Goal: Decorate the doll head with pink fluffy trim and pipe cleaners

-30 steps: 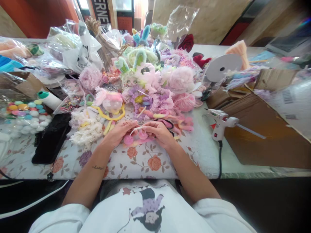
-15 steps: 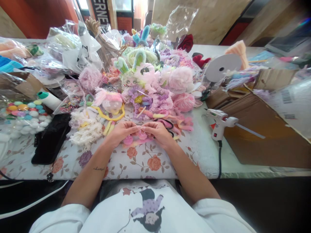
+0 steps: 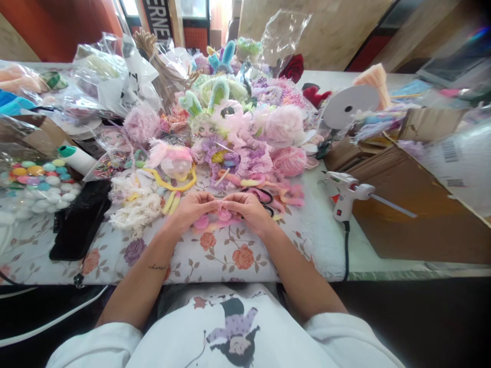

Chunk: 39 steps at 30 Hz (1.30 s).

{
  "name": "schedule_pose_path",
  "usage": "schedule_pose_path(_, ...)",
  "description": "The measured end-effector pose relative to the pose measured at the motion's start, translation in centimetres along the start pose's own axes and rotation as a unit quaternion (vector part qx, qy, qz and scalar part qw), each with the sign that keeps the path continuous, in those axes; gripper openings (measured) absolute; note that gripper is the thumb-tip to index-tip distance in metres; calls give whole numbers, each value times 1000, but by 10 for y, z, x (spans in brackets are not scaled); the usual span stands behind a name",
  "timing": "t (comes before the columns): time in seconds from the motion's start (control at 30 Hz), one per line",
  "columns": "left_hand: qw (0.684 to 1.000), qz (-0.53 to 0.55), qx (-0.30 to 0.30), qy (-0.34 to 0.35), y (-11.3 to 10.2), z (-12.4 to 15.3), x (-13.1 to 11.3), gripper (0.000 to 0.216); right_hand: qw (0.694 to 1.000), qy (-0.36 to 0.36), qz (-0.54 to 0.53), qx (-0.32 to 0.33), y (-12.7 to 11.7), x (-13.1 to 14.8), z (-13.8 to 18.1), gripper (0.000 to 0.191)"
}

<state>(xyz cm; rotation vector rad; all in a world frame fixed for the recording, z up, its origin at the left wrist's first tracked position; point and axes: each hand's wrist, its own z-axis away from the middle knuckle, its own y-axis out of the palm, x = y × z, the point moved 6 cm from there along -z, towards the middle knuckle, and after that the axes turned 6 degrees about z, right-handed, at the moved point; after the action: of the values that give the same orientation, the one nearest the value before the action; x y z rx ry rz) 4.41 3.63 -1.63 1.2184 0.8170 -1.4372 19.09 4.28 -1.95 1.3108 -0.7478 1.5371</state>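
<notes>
My left hand (image 3: pixel 191 208) and my right hand (image 3: pixel 248 206) meet fingertip to fingertip over the floral cloth (image 3: pixel 215 253), both pinched on a small pink piece (image 3: pixel 221 210) between them. Pink fuzzy rounds (image 3: pixel 202 222) lie on the cloth just under the fingers. Black-handled scissors (image 3: pixel 264 197) lie right behind my right hand. A heap of pastel pompoms, ruffles and doll heads (image 3: pixel 238 138) rises beyond the hands.
A white hot glue gun (image 3: pixel 345 190) lies to the right, its black cord (image 3: pixel 346 250) running off the table edge. Brown cardboard (image 3: pixel 414 214) covers the right side. A black pouch (image 3: pixel 79 220) and a bag of coloured balls (image 3: pixel 36 176) sit at the left.
A white stick was held between the hands a second ago; the fingertips have since closed together over the pink piece and the stick no longer shows.
</notes>
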Motion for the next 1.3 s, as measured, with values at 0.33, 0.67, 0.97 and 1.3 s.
schedule_pose_path(0.33, 995, -8, 2, 96, 1, 3, -13, 31, 996, -64, 53, 20, 2, 14, 7, 28)
schedule_pose_path(0.67, 820, -288, -114, 482, 19, 36, -53, 21, 981, -164, 99, -7, -5, 31, 12, 22)
schedule_pose_path(0.97, 708, -385, -147, 574, 22, 47, -50, 18, 948, -282, 147, 9, 1, 42, 20, 20)
schedule_pose_path(1.3, 759, -367, -156, 515, 19, 38, -49, 14, 966, -235, 108, 11, 4, 31, 16, 18)
